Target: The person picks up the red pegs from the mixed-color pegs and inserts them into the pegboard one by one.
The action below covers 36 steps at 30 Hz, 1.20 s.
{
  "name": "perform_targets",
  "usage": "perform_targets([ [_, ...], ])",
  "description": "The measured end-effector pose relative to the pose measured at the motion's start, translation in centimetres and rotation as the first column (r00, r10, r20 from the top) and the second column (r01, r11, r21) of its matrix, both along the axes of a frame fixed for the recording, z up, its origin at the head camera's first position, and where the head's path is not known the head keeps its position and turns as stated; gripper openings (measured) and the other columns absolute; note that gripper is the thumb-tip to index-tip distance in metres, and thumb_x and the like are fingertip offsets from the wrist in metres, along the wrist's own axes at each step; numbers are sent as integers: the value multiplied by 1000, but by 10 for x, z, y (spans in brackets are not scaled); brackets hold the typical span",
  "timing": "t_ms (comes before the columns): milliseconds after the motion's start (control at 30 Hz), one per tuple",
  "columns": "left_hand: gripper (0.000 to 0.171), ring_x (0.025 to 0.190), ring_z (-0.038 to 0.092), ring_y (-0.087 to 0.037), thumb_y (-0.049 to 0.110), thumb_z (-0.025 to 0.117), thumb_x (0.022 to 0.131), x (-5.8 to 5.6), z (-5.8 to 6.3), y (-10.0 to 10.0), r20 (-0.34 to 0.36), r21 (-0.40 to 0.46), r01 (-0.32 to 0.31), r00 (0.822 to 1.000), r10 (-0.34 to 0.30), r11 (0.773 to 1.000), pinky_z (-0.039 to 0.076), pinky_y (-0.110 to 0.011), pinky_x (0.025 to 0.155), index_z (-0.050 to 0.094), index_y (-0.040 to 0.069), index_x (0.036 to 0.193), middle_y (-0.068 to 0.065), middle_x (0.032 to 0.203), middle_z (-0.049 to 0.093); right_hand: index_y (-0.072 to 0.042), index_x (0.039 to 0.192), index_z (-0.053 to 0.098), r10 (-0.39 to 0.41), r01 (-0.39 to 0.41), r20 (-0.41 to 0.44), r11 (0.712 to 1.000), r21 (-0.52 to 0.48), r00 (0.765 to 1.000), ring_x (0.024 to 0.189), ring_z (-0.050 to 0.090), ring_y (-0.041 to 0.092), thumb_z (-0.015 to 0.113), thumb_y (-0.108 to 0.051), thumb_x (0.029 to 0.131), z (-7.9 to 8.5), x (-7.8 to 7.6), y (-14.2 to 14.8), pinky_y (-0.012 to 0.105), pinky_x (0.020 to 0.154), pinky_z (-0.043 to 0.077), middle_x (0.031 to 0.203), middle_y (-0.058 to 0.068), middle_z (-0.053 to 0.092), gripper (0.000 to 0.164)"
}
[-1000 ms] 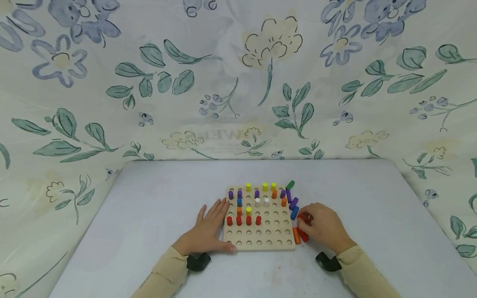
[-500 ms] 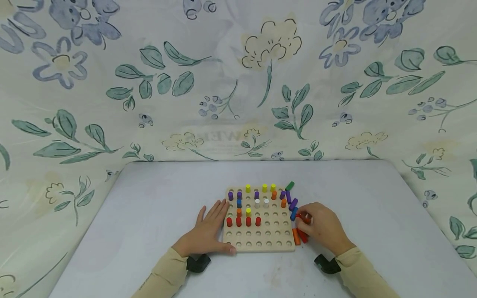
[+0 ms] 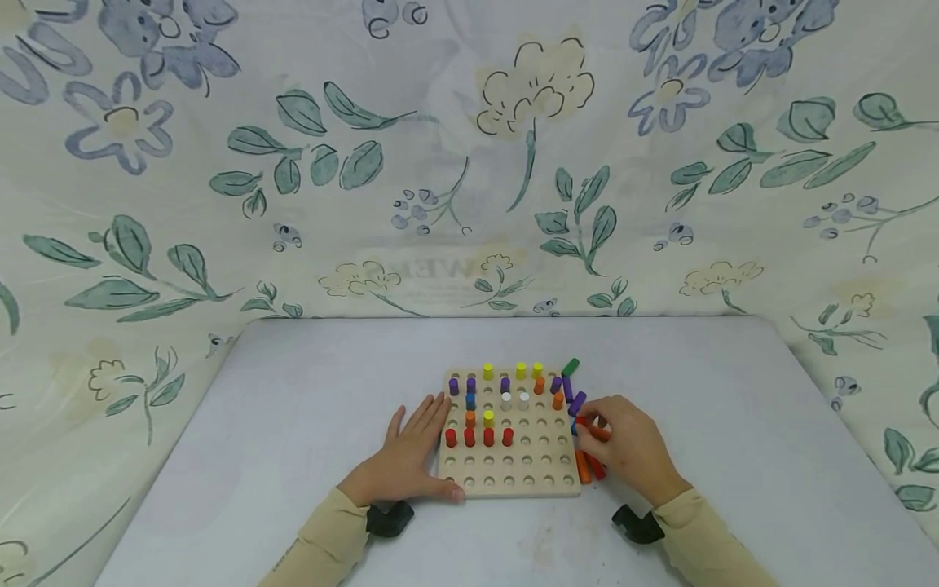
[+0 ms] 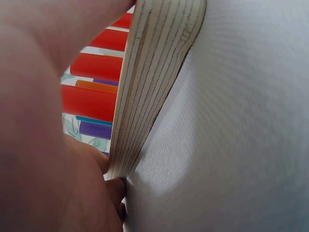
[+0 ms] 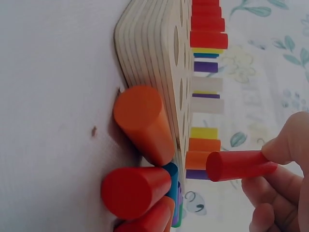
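Note:
My left hand [image 3: 407, 458] lies with fingers spread along the left side of a wooden pegboard [image 3: 517, 487], its thumb at the near left corner. In the left wrist view, fingertips meet the layered edge of the board [image 4: 154, 63]. Thumb and fingers of my right hand [image 3: 632, 448] pinch a red peg [image 5: 234, 166], held up beside the board's right edge. Several red pegs [image 3: 488, 438] stand in a row at the left of the board. Behind them stand yellow, purple, blue, white and orange pegs. The right hand partly hides a blue peg [image 3: 575, 428] in the head view.
Loose pegs lie along the board's right side: a green peg [image 3: 570, 367], purple pegs [image 3: 578, 403], an orange peg [image 5: 145, 123] and red pegs [image 5: 135, 191]. A white table [image 3: 293, 367] bears everything, with a flowered cloth [image 3: 440, 163] hanging behind it.
My right hand has shifted slightly left toward the board with the red peg, covering more of the blue peg. The left hand and the standing pegs have stayed in place.

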State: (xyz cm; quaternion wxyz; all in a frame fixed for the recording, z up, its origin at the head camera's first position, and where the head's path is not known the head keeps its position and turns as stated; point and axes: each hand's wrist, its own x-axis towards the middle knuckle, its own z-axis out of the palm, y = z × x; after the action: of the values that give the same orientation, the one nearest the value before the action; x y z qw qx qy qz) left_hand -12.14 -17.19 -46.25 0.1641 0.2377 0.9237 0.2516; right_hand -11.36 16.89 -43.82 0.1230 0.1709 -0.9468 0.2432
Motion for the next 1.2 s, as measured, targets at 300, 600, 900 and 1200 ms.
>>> perform_targets([
  [300, 131, 154, -1, -35, 69, 76, 73, -1, 0, 0, -6, -1, -1, 1000, 1, 1000, -8, -66, 115, 8, 0, 160, -18, 168, 5, -7, 93, 71, 42, -43, -59, 999, -29, 997, 72, 54, 13, 83, -10, 79, -5, 0, -4, 24, 61, 52, 84, 1, 64, 19],
  [600, 129, 154, -2, -35, 69, 75, 74, 0, 0, 0, 17, -4, 4, 1000, -4, 1000, -9, -65, 115, 9, 0, 160, -17, 168, 4, -7, 93, 70, 51, -54, -93, 998, -30, 994, 72, 54, 13, 85, -8, 77, -7, 0, -6, 23, 61, 51, 84, 1, 63, 22],
  [900, 130, 154, -2, -35, 70, 76, 73, 0, 2, 0, 7, -7, 2, 1000, -2, 1000, -9, -65, 116, 10, -1, 160, -18, 168, 5, -7, 95, 71, 51, -54, -72, 998, -35, 996, 72, 55, 14, 86, -10, 77, -6, 0, -10, 23, 61, 52, 86, 2, 65, 23],
  [1200, 130, 154, -2, -35, 70, 75, 73, 0, 2, 1, 12, -10, -1, 1000, 1, 1000, -9, -65, 116, 9, 0, 160, -17, 168, 4, -7, 97, 72, 52, -55, -58, 997, -50, 997, 71, 53, 14, 86, -9, 78, -6, 1, -15, 20, 59, 49, 85, 3, 63, 24],
])
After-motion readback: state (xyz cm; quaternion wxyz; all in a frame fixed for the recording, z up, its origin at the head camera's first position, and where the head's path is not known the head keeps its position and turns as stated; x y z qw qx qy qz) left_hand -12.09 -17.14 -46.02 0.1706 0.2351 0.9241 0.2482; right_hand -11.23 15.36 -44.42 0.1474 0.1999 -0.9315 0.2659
